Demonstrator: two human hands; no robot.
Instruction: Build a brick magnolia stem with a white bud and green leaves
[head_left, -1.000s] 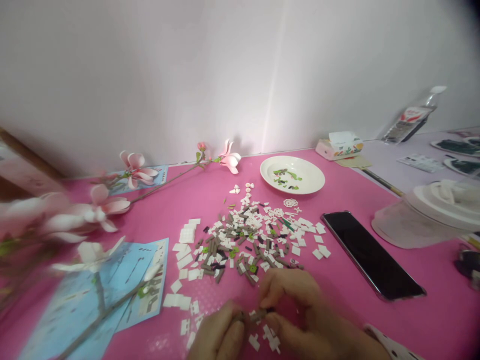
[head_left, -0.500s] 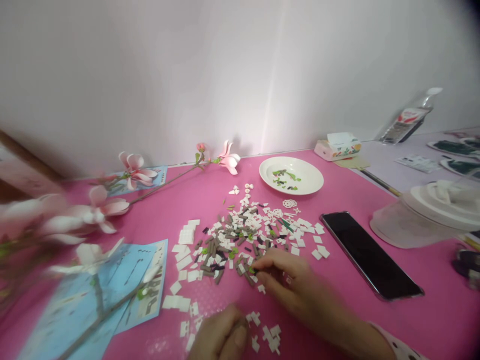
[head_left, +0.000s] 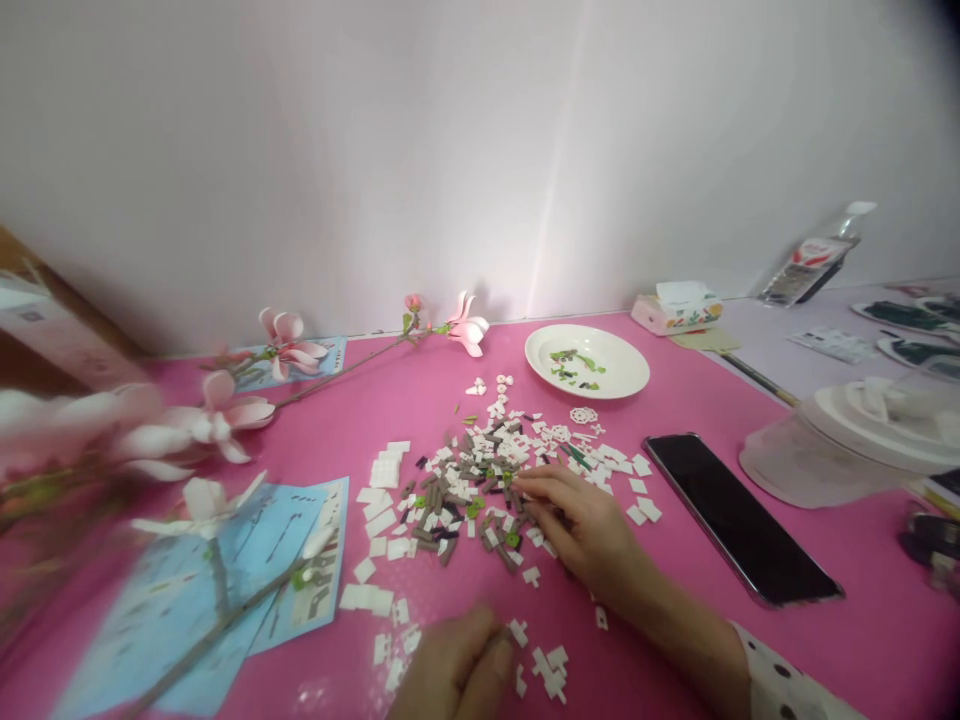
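A heap of small white, grey-brown, green and black building pieces [head_left: 450, 490] lies mid-table on a pink surface [head_left: 315, 530]. My right hand [head_left: 577, 520] reaches into the right side of this heap, thumb and forefinger apart, fingertips touching or just over the pieces; I cannot make out anything held. Near the bottom edge my left hand [head_left: 457, 665] rests with its fingers curled, close to loose white pieces [head_left: 551, 672]; whatever it may hold is hidden. A white plate [head_left: 626, 372] behind the heap bears green and dark pieces.
Pink-and-white flower stems [head_left: 221, 410] and blue instruction sheets [head_left: 172, 590] are at the left. A black phone [head_left: 742, 515], a lidded translucent tub [head_left: 840, 440], a tissue pack [head_left: 679, 307] and a leaning bottle [head_left: 817, 255] stand or lie at the right.
My right hand has moved up from the heap's near edge to its right middle, and a green piece near its old place is now uncovered. The view has shifted slightly.
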